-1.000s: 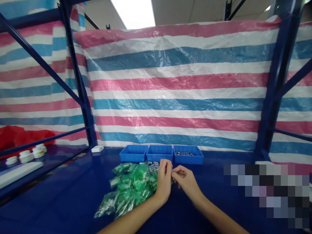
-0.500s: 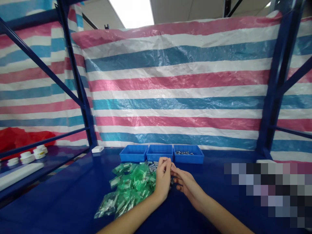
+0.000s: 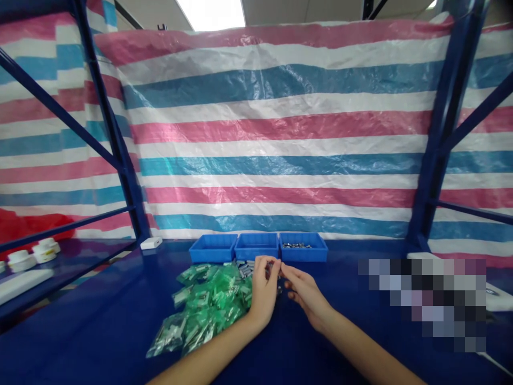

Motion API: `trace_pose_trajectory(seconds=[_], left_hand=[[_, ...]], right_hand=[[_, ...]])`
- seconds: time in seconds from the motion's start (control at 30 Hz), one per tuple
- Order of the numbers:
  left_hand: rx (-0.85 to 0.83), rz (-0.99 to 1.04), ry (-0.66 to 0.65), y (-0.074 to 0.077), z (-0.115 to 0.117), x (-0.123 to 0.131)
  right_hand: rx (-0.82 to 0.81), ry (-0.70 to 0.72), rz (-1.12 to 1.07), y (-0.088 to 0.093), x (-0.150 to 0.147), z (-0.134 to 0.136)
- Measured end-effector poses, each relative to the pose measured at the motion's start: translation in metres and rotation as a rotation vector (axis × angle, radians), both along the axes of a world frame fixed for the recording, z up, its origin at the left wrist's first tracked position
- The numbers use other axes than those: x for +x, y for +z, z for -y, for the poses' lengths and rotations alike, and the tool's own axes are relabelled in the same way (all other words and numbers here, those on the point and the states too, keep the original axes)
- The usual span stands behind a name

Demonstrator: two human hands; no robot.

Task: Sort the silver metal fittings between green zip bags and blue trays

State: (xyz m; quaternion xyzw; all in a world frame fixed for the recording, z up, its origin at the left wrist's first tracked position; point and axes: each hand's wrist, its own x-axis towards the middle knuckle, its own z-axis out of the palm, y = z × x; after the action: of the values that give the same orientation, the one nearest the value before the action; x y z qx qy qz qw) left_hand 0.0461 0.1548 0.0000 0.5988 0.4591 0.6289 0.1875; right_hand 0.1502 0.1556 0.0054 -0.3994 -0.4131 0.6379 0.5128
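Observation:
My left hand (image 3: 264, 289) and my right hand (image 3: 304, 291) meet at the fingertips over the middle of the table. Both are closed in a pinch, and whatever small piece lies between the fingers is too small and hidden to name. Behind and left of my left hand lies a small heap of grey metal parts (image 3: 244, 268), partly covered by the hand. Beside it on the left spreads a pile of green and clear plastic bags (image 3: 216, 299) with metal pieces inside.
Three blue bins stand in a row at the back: a left bin (image 3: 212, 258), a middle bin (image 3: 256, 255) and a right bin (image 3: 304, 255) holding small metal parts (image 3: 296, 245). A white box (image 3: 151, 243) sits back left. White jars (image 3: 22, 262) stand far left. Blue posts flank the table.
The whole view has shifted slightly, so the table and bins sit a little further left and higher. My hands stay together at the fingertips, the right one a little flatter.

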Motion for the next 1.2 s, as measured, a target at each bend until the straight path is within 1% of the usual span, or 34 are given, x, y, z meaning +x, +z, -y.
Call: trace_pose_trajectory(seconds=[0.13,0.3,0.43,0.53,0.67,0.77,0.83,0.9,1.0,1.03,1.1,1.13,1.2], left_hand=[[-0.004,-0.039,0.005,0.001,-0.001,-0.001],[0.051,-0.067,0.016,0.006,0.001,-0.003],[0.142,-0.242,0.021,0.014,0.005,-0.008],[0.211,-0.379,0.009,0.018,0.007,-0.014],[0.203,-0.569,-0.022,0.014,0.008,-0.016],[0.195,-0.726,-0.101,0.010,0.010,-0.014],[0.206,-0.764,-0.139,0.009,0.013,-0.012],[0.217,-0.713,-0.144,0.012,0.016,-0.010],[0.207,-0.530,-0.140,0.018,0.018,-0.009],[0.193,-0.461,-0.140,0.020,0.018,-0.009],[0.156,-0.335,-0.134,0.021,0.015,-0.010],[0.134,-0.283,-0.131,0.021,0.014,-0.011],[0.086,-0.205,-0.132,0.020,0.011,-0.012]], right_hand=[[0.045,-0.070,0.028,-0.005,0.006,-0.009],[0.013,-0.136,-0.004,0.002,0.016,-0.017],[0.045,-0.181,-0.017,0.009,0.026,-0.025],[0.059,-0.218,-0.027,0.009,0.031,-0.034],[0.112,-0.280,0.057,0.004,0.035,-0.046],[0.206,-0.308,0.162,0.001,0.038,-0.053],[0.264,-0.309,0.187,0.002,0.041,-0.057],[0.309,-0.284,0.160,0.004,0.043,-0.061],[0.366,-0.200,0.089,0.007,0.045,-0.063],[0.384,-0.166,0.095,0.007,0.045,-0.063],[0.432,-0.078,0.207,0.005,0.044,-0.059],[0.469,-0.010,0.310,0.003,0.045,-0.056],[0.543,0.169,0.540,0.000,0.046,-0.049]])
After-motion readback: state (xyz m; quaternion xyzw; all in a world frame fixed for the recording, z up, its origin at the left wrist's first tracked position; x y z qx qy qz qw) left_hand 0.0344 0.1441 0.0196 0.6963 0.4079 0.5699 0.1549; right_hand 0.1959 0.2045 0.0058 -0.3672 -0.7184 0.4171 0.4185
